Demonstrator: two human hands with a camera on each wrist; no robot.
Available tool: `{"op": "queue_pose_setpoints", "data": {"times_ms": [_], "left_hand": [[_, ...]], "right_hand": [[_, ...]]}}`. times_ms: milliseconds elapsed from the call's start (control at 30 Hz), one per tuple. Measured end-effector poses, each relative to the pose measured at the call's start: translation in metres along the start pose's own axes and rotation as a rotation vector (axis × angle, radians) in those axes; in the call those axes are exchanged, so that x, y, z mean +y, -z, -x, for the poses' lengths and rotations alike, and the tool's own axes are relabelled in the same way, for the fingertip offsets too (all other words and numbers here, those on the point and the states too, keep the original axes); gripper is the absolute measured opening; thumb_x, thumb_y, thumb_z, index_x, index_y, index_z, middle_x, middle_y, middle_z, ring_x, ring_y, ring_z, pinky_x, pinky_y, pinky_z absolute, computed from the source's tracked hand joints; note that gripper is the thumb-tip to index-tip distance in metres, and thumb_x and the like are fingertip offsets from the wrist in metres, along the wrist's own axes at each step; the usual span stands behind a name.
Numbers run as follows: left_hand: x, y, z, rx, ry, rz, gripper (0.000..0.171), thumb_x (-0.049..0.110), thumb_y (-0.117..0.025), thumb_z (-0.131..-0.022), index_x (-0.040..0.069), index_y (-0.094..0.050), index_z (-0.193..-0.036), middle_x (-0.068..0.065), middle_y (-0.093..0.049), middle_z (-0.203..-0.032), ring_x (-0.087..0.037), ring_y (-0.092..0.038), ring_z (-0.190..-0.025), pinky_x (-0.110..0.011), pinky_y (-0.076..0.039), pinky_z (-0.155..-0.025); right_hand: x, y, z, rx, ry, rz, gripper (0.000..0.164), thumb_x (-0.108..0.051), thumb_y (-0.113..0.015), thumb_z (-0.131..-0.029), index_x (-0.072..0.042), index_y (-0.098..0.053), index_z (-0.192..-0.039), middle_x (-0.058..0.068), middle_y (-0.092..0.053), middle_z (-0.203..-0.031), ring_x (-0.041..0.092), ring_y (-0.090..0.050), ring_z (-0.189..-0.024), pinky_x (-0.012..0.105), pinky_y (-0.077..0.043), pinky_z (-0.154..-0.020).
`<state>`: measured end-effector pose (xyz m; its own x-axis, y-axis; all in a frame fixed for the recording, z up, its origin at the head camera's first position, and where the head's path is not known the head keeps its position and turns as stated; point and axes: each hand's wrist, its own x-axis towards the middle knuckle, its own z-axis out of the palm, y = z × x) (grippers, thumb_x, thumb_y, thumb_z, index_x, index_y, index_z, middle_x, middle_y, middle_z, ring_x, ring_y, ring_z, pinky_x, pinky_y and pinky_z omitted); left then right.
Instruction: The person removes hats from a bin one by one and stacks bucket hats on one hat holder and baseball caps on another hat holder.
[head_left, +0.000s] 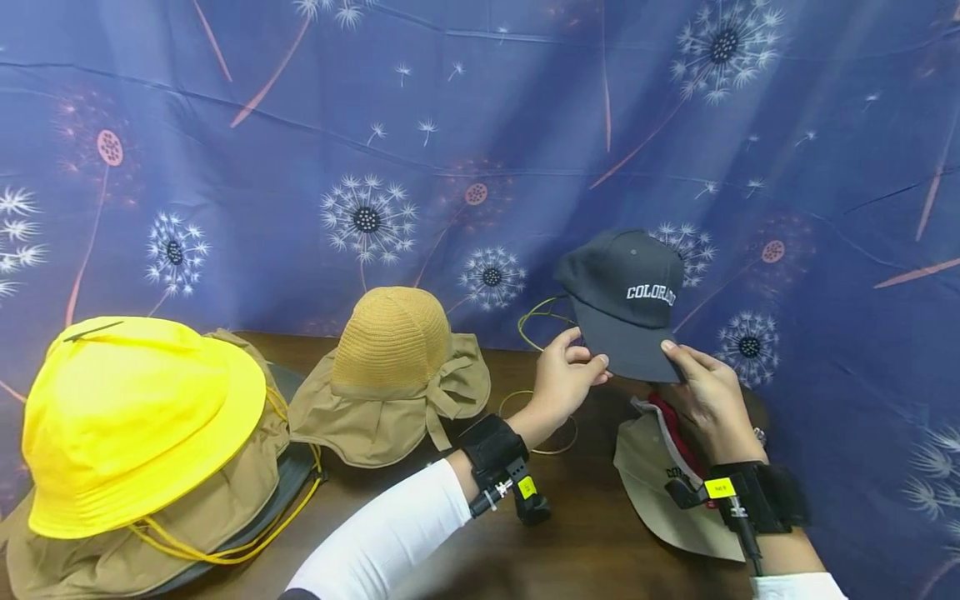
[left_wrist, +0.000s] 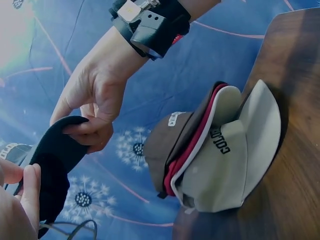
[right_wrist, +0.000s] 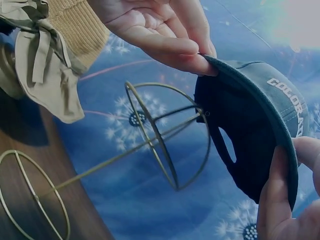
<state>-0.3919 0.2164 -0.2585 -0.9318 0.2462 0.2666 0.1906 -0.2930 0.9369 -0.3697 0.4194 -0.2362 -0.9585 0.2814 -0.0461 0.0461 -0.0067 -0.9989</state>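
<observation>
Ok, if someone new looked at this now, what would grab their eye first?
Probably the bright yellow hat, stacked on a tan hat at the left of the head view. Next, right of centre, the dark cap with white lettering, its brim pinched between the left hand and right hand. Behind everything, the blue dandelion-print cloth would stand out too.

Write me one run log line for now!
left hand: pinches brim; right hand: pinches brim; dark cap: held up; wire stand: beside cap
</observation>
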Motion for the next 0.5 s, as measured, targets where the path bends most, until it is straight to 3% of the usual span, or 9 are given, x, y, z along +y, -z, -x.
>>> {"op": "queue_pose_setpoints", "data": {"times_ms": [100, 133, 200, 233, 333, 433, 500], "left_hand": [[-0.002, 0.008, 0.0, 0.006, -0.022, 0.01, 0.063, 0.002, -0.066, -0.087, 0.003, -0.039, -0.144, -0.018, -0.065, -0.106, -0.028, -0.073, -0.081, -0.024, -0.06, -0.072], [-0.003, 0.011, 0.0, 0.011, -0.027, 0.015, 0.063, 0.002, -0.066, -0.087, 0.002, -0.039, -0.143, -0.019, -0.065, -0.106, -0.028, -0.073, -0.081, -0.024, -0.061, -0.072], [-0.005, 0.016, 0.0, 0.024, -0.032, 0.024, 0.062, 0.001, -0.065, -0.087, 0.001, -0.039, -0.143, -0.019, -0.064, -0.105, -0.027, -0.073, -0.08, -0.025, -0.061, -0.072], [-0.006, 0.018, -0.001, 0.03, -0.035, 0.029, 0.062, 0.0, -0.065, -0.087, 0.001, -0.039, -0.143, -0.018, -0.064, -0.104, -0.026, -0.073, -0.079, -0.025, -0.061, -0.072], [-0.008, 0.023, -0.001, 0.053, -0.035, 0.039, 0.062, -0.001, -0.065, -0.086, 0.0, -0.039, -0.143, -0.016, -0.064, -0.101, -0.026, -0.073, -0.078, -0.025, -0.061, -0.072], [-0.01, 0.028, -0.001, 0.069, -0.034, 0.031, 0.063, -0.001, -0.065, -0.086, 0.0, -0.038, -0.143, -0.017, -0.064, -0.101, -0.026, -0.073, -0.078, -0.025, -0.061, -0.071], [-0.012, 0.03, -0.001, 0.079, -0.033, 0.024, 0.063, 0.0, -0.066, -0.086, 0.001, -0.039, -0.143, -0.016, -0.065, -0.101, -0.023, -0.073, -0.076, -0.024, -0.061, -0.07]], "right_hand": [[0.0, -0.009, -0.001, -0.018, 0.026, -0.042, 0.09, -0.038, -0.066, -0.088, -0.008, -0.011, -0.154, 0.009, -0.041, -0.143, 0.0, -0.06, -0.108, 0.012, -0.053, -0.083], [0.0, -0.013, 0.0, -0.02, 0.03, -0.051, 0.091, -0.037, -0.067, -0.088, -0.007, -0.012, -0.153, 0.004, -0.046, -0.135, -0.005, -0.06, -0.097, 0.01, -0.053, -0.077], [-0.002, -0.021, 0.002, -0.006, 0.039, 0.041, 0.092, -0.042, -0.064, -0.089, -0.004, -0.01, -0.153, 0.005, -0.04, -0.141, -0.008, -0.058, -0.093, 0.008, -0.051, -0.073], [-0.002, -0.023, 0.001, 0.003, 0.041, 0.054, 0.092, -0.042, -0.065, -0.088, -0.004, -0.011, -0.153, 0.0, -0.043, -0.134, -0.012, -0.057, -0.083, 0.009, -0.05, -0.072], [-0.001, -0.03, -0.002, 0.003, 0.034, 0.073, 0.091, -0.043, -0.064, -0.088, -0.005, -0.012, -0.153, 0.004, -0.04, -0.143, -0.011, -0.056, -0.085, 0.009, -0.05, -0.071], [0.001, -0.035, -0.005, -0.004, 0.029, 0.07, 0.09, -0.042, -0.064, -0.089, -0.006, -0.012, -0.153, 0.011, -0.026, -0.157, -0.01, -0.054, -0.093, 0.008, -0.049, -0.073], [0.002, -0.039, -0.007, -0.014, 0.024, 0.053, 0.089, -0.04, -0.063, -0.09, -0.007, -0.011, -0.154, 0.01, -0.018, -0.161, -0.01, -0.052, -0.095, 0.006, -0.048, -0.076]]}}
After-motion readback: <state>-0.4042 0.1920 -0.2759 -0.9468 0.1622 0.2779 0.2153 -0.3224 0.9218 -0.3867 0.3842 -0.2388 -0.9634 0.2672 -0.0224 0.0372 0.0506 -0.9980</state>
